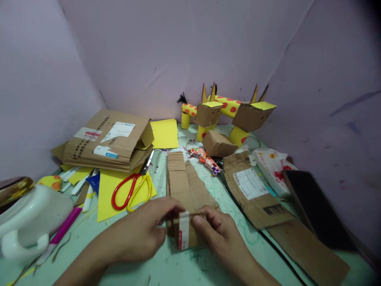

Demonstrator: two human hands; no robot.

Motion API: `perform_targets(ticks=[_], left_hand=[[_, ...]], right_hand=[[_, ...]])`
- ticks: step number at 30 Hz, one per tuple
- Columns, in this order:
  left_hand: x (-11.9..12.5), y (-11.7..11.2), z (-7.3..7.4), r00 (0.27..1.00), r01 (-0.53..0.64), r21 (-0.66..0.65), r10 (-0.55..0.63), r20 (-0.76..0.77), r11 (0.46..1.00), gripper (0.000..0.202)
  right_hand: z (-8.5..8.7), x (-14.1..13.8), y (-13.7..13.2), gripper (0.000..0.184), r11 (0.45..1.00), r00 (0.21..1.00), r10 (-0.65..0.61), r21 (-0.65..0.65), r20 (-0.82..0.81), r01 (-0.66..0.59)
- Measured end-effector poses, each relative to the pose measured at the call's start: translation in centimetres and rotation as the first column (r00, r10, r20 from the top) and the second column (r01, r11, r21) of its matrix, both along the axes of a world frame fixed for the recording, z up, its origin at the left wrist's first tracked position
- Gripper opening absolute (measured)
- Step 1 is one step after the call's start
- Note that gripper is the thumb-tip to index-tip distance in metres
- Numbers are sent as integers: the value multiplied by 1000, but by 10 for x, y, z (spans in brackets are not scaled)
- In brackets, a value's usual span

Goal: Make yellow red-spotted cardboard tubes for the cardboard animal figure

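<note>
A small folded cardboard piece (pixel 193 237) with a white and red label strip stands at the near middle of the table. My right hand (pixel 223 234) grips its right side, thumb on the front face and fingers behind. My left hand (pixel 143 228) is at its upper left corner, fingers bent over the top edge; the fingertips are partly hidden behind the cardboard. Just beyond lies a longer flat cardboard strip (pixel 178 174) with crease lines, beside a wider cardboard sheet (pixel 199 186).
Scissors (pixel 133 190) with red and yellow handles lie left on yellow paper (pixel 104 198). A large cardboard envelope (pixel 110 139) is behind. Two spotted animal models (pixel 208 113) stand at the back. Right are a labelled cardboard piece (pixel 253 194), black cable (pixel 268 242) and phone (pixel 318 210); left, a white mug (pixel 38 218).
</note>
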State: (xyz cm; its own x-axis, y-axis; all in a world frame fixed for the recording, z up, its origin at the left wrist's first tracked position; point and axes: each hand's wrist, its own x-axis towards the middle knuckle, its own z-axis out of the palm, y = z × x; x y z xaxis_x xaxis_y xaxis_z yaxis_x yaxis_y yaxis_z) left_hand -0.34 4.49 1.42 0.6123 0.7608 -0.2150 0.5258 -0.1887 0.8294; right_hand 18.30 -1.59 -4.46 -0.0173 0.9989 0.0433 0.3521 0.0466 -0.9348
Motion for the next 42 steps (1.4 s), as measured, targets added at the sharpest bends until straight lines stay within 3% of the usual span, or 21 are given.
perform_targets(ticks=[2, 5, 6, 8, 10, 12, 14, 16, 18, 20, 23, 25, 28, 32, 36, 38, 42], left_hand=[[-3, -6, 6, 998, 54, -37, -55, -20, 998, 39], [8, -10, -2, 995, -96, -115, 91, -49, 989, 15], [14, -10, -8, 988, -155, -190, 154, -21, 970, 8], [23, -7, -18, 969, -177, -411, 231, 86, 894, 16], [26, -3, -25, 949, -181, -551, 291, 119, 815, 22], [25, 0, -26, 929, -212, -588, 348, 127, 781, 26], [22, 1, -25, 907, -219, -591, 386, 170, 776, 26], [21, -1, -24, 895, -192, -602, 390, 217, 775, 25], [22, -2, -24, 907, -205, -597, 379, 181, 776, 30], [23, -1, -25, 912, -291, -544, 400, 90, 787, 38], [22, 5, -26, 888, -427, -421, 460, -25, 800, 41], [21, 8, -26, 885, -446, -397, 461, -64, 802, 39], [20, 7, -26, 901, -421, -441, 421, -104, 793, 48], [24, 3, -26, 901, -389, -564, 427, -70, 728, 54], [28, 3, -29, 881, -357, -631, 472, 16, 688, 32], [29, 3, -31, 869, -340, -631, 489, 72, 697, 18], [29, 3, -34, 858, -317, -584, 488, 158, 747, 13]], right_hand=[[-6, -3, 2, 27, 999, 999, -24, -41, -31, 23], [-13, -7, 5, 18, 997, 995, -60, -49, -74, 56], [-13, -7, 5, 18, 997, 994, -76, -33, -82, 73], [-11, -4, 5, 21, 994, 993, -100, 38, -65, 103], [-5, 2, 5, 25, 979, 996, -92, 185, 3, 90], [1, 10, 4, 30, 919, 990, -24, 394, 137, -32], [7, 15, 5, 36, 802, 948, 47, 554, 315, -224], [9, 16, 6, 38, 702, 893, 65, 615, 446, -358], [7, 16, 9, 35, 656, 862, 63, 630, 504, -416], [2, 17, 12, 30, 630, 845, 81, 630, 529, -454], [-5, 20, 14, 29, 640, 851, 123, 615, 511, -462], [-8, 21, 13, 30, 655, 872, 131, 619, 471, -433], [-11, 21, 10, 31, 662, 899, 136, 637, 416, -395], [-14, 19, 8, 33, 693, 922, 95, 640, 376, -333], [-15, 19, 6, 35, 712, 931, 93, 630, 353, -311], [-13, 18, 5, 36, 726, 947, 94, 630, 306, -276], [-11, 16, 5, 38, 749, 979, 103, 634, 174, -191]])
